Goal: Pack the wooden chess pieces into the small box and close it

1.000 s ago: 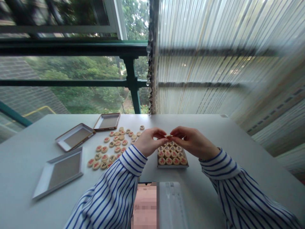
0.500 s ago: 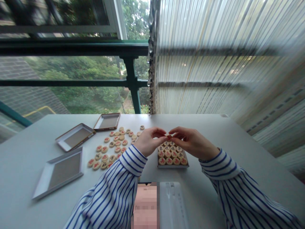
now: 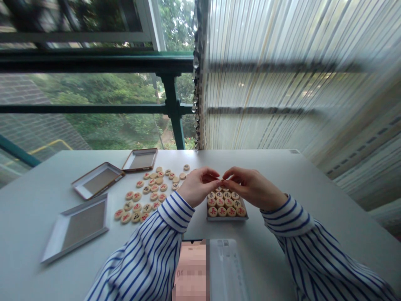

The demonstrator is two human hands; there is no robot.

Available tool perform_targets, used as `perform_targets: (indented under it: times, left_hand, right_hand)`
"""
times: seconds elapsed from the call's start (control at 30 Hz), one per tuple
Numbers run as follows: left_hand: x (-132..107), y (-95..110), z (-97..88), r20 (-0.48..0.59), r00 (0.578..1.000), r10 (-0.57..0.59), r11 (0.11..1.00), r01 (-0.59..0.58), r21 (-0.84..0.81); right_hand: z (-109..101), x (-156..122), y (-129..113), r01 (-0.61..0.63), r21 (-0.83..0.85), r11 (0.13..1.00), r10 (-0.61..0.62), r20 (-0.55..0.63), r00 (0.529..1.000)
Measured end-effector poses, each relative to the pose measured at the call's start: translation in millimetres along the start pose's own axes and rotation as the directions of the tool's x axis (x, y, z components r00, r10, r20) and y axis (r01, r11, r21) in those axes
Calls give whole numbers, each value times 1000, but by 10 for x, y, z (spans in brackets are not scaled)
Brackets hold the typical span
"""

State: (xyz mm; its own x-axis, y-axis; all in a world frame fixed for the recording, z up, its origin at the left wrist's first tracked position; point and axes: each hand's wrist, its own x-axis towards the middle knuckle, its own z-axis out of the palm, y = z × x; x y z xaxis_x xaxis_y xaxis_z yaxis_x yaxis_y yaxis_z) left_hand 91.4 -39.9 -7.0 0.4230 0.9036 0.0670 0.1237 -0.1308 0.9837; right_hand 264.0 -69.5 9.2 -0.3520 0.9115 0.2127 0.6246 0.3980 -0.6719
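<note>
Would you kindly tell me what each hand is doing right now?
Left hand: closed, pinching a small game piece at the fingertips.
Right hand: closed, pinching the same piece.

The game piece (image 3: 221,182) pinched between the left hand (image 3: 197,187) and the right hand (image 3: 250,188) has been turned. A pale edge was shown a second ago and a flash of red half a second ago, and now it is almost hidden. The fingertips (image 3: 216,180) have been closed up over it. The trays (image 3: 97,179) are seen slid a hair toward 9 o'clock in the view.
</note>
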Motion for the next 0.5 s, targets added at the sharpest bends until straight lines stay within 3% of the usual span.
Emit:
perform_targets:
  times: [0.27,0.5]
  left_hand:
    - [-1,13,14,18,997,-73,996,74,-55]
    - [7,4,10,22,997,-75,995,76,-70]
  right_hand:
    - [-20,-8,21,14,-81,997,-12,18,1000]
    - [-80,-20,-10,111,-127,986,-100,90,991]
